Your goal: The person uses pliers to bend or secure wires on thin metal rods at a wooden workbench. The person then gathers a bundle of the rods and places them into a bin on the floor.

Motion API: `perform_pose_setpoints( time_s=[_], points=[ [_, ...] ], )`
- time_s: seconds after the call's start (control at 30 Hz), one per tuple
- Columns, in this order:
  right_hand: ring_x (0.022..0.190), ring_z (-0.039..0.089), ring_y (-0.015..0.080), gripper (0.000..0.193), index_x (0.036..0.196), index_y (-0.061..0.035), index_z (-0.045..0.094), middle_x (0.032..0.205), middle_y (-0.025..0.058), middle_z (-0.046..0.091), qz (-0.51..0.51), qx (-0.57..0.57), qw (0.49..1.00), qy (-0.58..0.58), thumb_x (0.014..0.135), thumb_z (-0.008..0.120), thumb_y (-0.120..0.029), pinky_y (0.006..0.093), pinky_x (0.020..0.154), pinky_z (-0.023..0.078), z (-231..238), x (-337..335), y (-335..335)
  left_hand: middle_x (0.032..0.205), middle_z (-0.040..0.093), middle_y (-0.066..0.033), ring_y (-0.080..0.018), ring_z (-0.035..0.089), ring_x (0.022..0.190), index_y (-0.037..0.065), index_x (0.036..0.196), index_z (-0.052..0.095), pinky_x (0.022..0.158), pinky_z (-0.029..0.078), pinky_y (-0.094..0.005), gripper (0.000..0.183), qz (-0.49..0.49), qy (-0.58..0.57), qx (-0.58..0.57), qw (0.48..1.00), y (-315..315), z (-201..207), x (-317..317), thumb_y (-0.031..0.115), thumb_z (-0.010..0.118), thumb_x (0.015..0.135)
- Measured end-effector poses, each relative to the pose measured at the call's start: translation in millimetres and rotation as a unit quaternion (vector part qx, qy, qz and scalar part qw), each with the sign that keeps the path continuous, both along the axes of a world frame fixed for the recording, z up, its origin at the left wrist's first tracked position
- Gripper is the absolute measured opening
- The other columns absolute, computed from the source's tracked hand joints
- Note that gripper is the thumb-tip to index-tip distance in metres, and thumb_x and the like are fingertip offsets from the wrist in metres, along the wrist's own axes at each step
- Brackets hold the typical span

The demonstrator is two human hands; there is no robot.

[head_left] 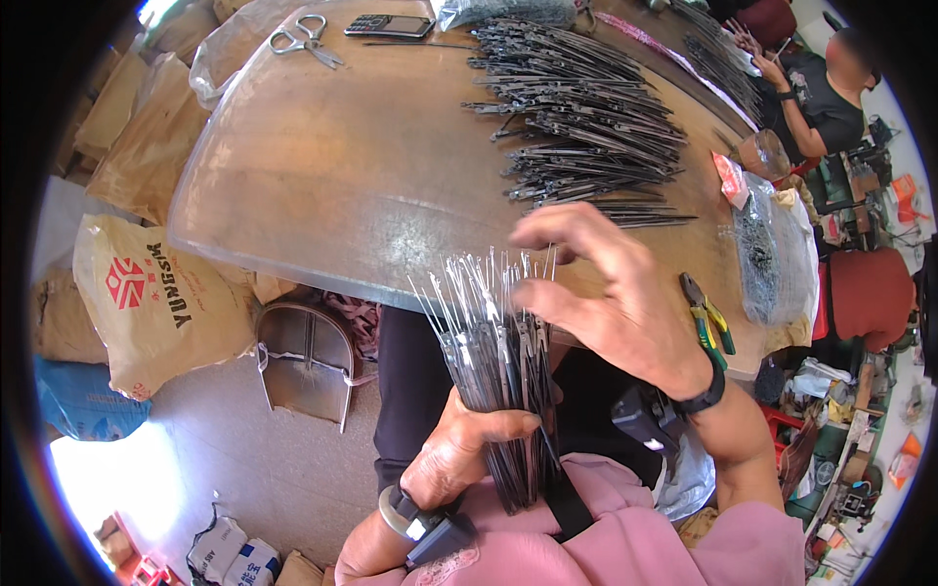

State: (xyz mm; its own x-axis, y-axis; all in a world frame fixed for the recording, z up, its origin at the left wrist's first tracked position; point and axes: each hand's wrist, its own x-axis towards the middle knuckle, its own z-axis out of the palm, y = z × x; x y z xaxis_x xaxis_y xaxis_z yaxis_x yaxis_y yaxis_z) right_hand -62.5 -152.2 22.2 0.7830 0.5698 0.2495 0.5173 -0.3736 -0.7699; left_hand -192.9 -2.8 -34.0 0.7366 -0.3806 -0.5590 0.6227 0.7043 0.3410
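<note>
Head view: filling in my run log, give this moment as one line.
left hand: grips bundle of dark metal rods upright | right hand: fingers at rod tips | table: rod pile, scissors, pliers

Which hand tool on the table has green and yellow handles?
The pliers at the table's right edge, beside the right hand. The scissors at the far side are plain metal.
</note>
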Motion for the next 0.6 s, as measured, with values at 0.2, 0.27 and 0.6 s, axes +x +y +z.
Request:
perform_pose_setpoints(
  time_s=[0.2, 0.27, 0.6],
  points=[
    [0.089, 0.058, 0.0181, 0.032, 0.105, -0.0014, 0.062, 0.115, 0.0100, 0.057, -0.100, -0.033, 0.994, -0.030, 0.080, 0.078, -0.014, 0.0299, 0.073, 0.049, 1.7, -40.4, -27.1, 0.105, 0.066, -0.0128, -0.0203, 0.064, 0.090, -0.004, 0.127, 0.055, 0.082, 0.053, -0.0328, 0.058, -0.023, -0.023, 0.008, 0.999, 1.3, -3.1, 1.0, -0.002, 0.067, 0.070],
    [0.084, 0.060, 0.0191, 0.031, 0.101, -0.0016, 0.062, 0.110, 0.0113, 0.059, -0.143, -0.001, 0.986, -0.088, 0.081, 0.078, -0.018, 0.0310, 0.070, 0.050, 5.6, -50.9, -27.9, 0.104, 0.066, -0.0125, -0.0199, 0.063, 0.092, -0.004, 0.127, 0.055, 0.082, 0.053, -0.0327, 0.058, -0.028, -0.010, -0.001, 1.000, 0.4, -1.7, 2.7, -0.002, 0.066, 0.071],
    [0.061, 0.064, 0.0292, 0.021, 0.085, 0.0000, 0.066, 0.073, 0.0129, 0.063, -0.036, -0.113, 0.984, 0.133, 0.082, 0.076, -0.019, 0.0355, 0.055, 0.050, -16.5, -90.2, -37.1, 0.102, 0.064, -0.0085, -0.0187, 0.063, 0.092, -0.002, 0.119, 0.057, 0.084, 0.052, -0.0324, 0.046, 0.019, 0.017, -0.011, 1.000, -1.8, -16.9, -3.0, -0.003, 0.065, 0.074]
  ],
)
